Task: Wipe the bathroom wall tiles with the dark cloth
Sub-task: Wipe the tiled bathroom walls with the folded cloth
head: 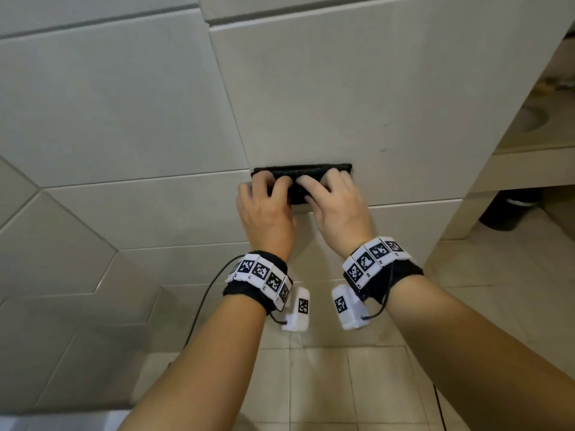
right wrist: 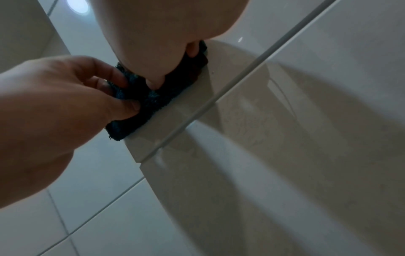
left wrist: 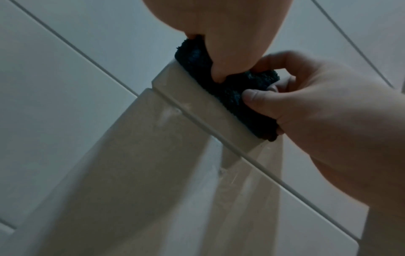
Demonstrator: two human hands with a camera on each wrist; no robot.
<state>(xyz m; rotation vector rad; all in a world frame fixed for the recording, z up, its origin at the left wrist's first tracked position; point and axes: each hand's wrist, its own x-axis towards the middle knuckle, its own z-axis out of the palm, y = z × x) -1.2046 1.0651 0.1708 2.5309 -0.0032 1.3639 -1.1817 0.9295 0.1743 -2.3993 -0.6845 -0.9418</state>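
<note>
From the head camera, the dark cloth (head: 303, 177), folded into a flat strip, is pressed against the pale wall tiles (head: 342, 98), straddling a horizontal grout line (head: 413, 203). The left hand (head: 264, 209) covers the cloth's left end and the right hand (head: 337, 206) its right end, both with fingers bent over it; marker wristbands (head: 264, 279) sit below the cloth on both forearms, and a dark bin (head: 510, 209) stands on the floor well to the cloth's right. In the left wrist view, the cloth (left wrist: 238, 97) lies against the tile, the left hand (left wrist: 228, 34) pressing on it from above while the right hand (left wrist: 317, 110) pinches its lower end between thumb and curled fingers. In the right wrist view, the cloth (right wrist: 142, 110) sits just above the grout line (right wrist: 230, 93); the left hand (right wrist: 54, 110) pinches its lower end with thumb and fingers, and the right hand (right wrist: 166, 34) bears down on its upper part, fingertips dug into the pile.
</note>
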